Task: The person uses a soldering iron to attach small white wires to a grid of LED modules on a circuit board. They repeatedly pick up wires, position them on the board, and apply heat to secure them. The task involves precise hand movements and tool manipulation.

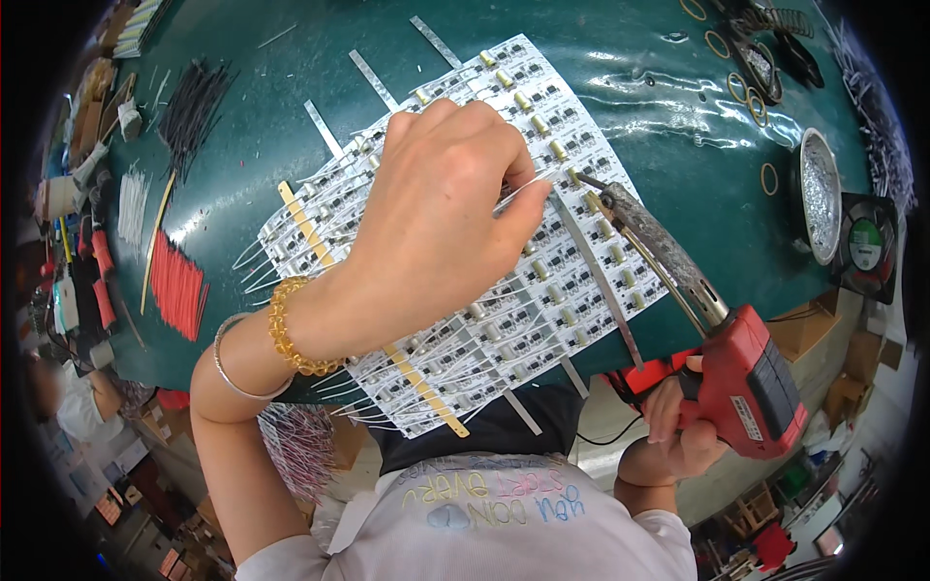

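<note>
A panel of white circuit boards (581,121), dotted with small components, lies tilted on the green table. My left hand (455,184) is over the panel's middle, thumb and fingers closed in a pinch on a thin white wire (544,177). In my right hand (678,421), at the lower right, is a red soldering gun (751,382) gripped by its handle. Its dark tip reaches the panel just right of my left fingertips; whether it touches is too small to tell. Many white wires stick out from the boards' lower left half. A metal strip (593,261) crosses the panel.
Bundles of black wires (194,111), red wires (177,286) and white wires (133,208) lie at the left. A metal bowl (821,194) and a black fan (869,247) stand at the right. Tan rings (756,105) are scattered at the upper right. Another person (82,407) is at the far left.
</note>
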Available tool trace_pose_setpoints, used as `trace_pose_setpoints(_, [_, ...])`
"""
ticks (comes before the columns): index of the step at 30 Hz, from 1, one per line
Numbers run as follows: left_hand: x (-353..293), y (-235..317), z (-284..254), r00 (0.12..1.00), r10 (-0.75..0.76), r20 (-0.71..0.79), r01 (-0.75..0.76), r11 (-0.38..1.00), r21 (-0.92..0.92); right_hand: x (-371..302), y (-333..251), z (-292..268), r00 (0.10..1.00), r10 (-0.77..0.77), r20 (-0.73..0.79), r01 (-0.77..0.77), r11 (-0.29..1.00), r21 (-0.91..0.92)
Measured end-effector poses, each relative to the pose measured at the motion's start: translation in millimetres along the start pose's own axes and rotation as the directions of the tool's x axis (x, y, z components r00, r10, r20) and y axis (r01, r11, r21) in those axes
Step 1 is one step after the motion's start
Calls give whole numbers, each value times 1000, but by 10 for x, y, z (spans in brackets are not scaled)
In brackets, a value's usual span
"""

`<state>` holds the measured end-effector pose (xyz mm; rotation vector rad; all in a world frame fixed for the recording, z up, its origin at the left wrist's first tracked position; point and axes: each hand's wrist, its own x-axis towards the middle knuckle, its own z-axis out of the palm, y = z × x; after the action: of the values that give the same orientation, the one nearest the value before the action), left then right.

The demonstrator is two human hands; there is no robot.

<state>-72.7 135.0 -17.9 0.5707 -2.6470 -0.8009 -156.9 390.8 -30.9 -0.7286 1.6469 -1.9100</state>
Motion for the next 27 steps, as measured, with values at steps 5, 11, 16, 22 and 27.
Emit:
trace_pose_setpoints(5, [4, -8, -8, 999, 22, -50, -23, 1000, -20, -43, 5, 19, 998, -6, -64, 6, 1000, 3])
trace_pose_setpoints(11, [-28, 34, -33, 999, -13, 38, 16, 996, -84, -65, -7, -14, 997, 57, -51, -57, 998, -7])
trace_pose_setpoints(16, [-22, 48, -16, 998, -4, 58, 5, 999, -32, -61, 9, -16, 997, 70, -38, -70, 998, -8])
trace_pose_setpoints(22, [3, 20, -34, 998, 3, 67, 2, 997, -79, -98, 30, -46, 994, 106, -37, -107, 994, -3])
trace_pose_setpoints(27, [-1, 26, -40, 998, -5, 65, 9, 998, -65, -294, 264, -289, 996, -7, -92, -13, 976, -218])
